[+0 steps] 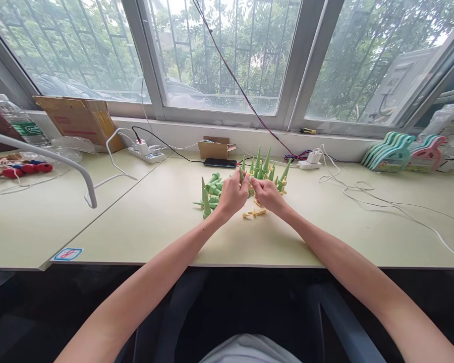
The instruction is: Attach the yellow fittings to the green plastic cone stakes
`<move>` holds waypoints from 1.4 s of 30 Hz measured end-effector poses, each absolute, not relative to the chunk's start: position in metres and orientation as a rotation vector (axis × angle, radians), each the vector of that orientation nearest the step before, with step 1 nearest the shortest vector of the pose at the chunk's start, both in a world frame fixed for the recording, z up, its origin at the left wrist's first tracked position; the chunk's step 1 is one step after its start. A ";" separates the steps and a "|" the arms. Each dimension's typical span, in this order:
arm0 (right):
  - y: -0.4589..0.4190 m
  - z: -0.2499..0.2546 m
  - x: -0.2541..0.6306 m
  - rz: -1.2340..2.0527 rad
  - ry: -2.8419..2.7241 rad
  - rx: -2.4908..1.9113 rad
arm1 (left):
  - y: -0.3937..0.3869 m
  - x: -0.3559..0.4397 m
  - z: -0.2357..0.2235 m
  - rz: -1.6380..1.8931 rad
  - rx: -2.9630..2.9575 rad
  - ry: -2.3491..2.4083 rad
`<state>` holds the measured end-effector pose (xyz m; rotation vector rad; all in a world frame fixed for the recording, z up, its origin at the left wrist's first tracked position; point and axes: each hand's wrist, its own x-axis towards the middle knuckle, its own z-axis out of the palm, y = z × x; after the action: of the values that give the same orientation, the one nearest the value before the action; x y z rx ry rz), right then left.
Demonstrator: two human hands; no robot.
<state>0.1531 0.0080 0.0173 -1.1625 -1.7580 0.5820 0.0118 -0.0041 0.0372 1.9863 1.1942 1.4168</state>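
My left hand [233,193] is closed around a green cone-shaped piece [241,174], its tip pointing up past the fingers. Close beside it, my right hand [268,194] is pinched shut; what its fingers hold is too small and hidden to make out. Behind the hands several green cones [266,160] stand upright, with small yellow parts at the bases of some. A pile of green pieces [214,188] lies left of my left hand, with an upright cone [206,202] at its near side. Small yellow pegs [254,213] lie loose on the table below the hands.
A black phone [220,163] and a small open cardboard box [214,148] sit behind the pieces. Power strips [147,155] and white cables [357,186] lie along the back. Green and pink plastic hangers [393,154] stand at right. A white bent tube [60,157] crosses the left side.
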 end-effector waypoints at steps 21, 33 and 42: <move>0.007 0.024 0.154 0.460 -1.577 -1.183 | -0.001 0.013 0.042 1.309 1.652 1.156; 0.010 0.026 0.159 0.260 -1.631 -1.201 | 0.004 0.009 0.029 0.980 1.907 1.245; 0.007 0.027 0.156 0.257 -1.644 -1.211 | 0.005 0.011 0.024 0.963 1.965 1.201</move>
<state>0.1560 0.0069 0.0270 -1.2106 -1.6439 0.2573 0.0112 0.0050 0.0242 1.9652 1.2014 0.9631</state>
